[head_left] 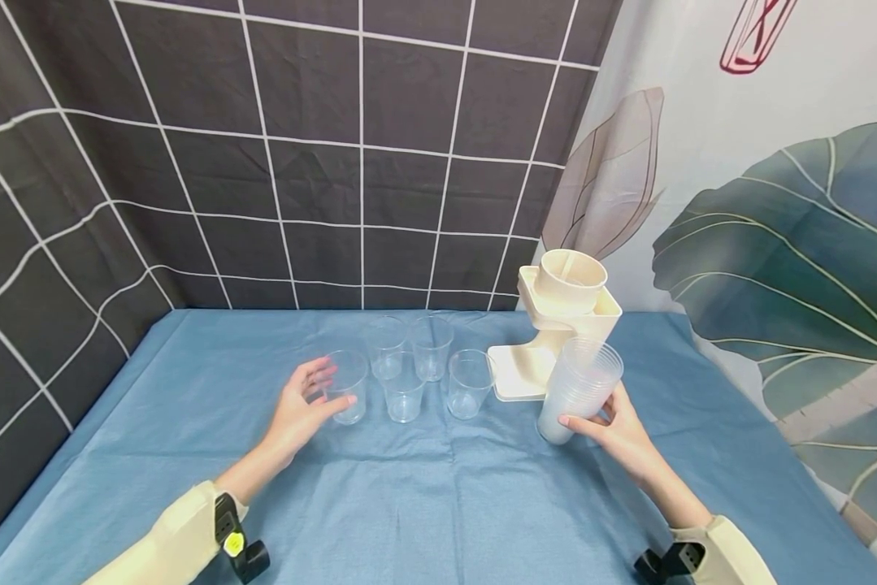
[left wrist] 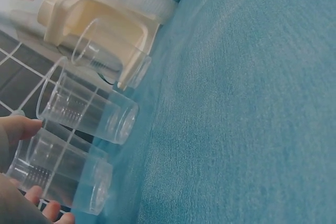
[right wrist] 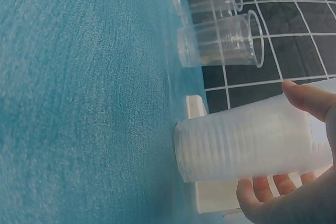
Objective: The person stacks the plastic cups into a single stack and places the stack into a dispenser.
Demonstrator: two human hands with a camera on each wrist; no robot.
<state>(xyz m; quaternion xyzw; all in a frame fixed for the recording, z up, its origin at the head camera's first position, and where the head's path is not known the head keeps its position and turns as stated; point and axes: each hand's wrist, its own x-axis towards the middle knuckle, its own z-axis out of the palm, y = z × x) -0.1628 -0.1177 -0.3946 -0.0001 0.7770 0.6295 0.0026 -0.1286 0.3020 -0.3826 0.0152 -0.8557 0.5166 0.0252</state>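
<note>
My left hand [head_left: 306,410] is around the near side of a clear plastic cup [head_left: 353,370], thumb in front and fingers behind. In the left wrist view its thumb and fingertips lie along opposite sides of that cup [left wrist: 79,177], near the rim. My right hand [head_left: 621,435] grips a tall stack of nested plastic cups [head_left: 577,394], tilted with its rims toward the upper right. The right wrist view shows the thumb above and the curled fingers below the stack [right wrist: 241,140]. Several more clear cups stand upright between the hands, among them one at the right end [head_left: 470,386].
A cream plastic stand [head_left: 522,370] with a round holder [head_left: 571,280] on top stands directly behind the cup stack. All of this rests on a blue cloth [head_left: 379,504]. A dark gridded curtain [head_left: 306,179] hangs behind, with a leaf-patterned one [head_left: 774,244] at the right.
</note>
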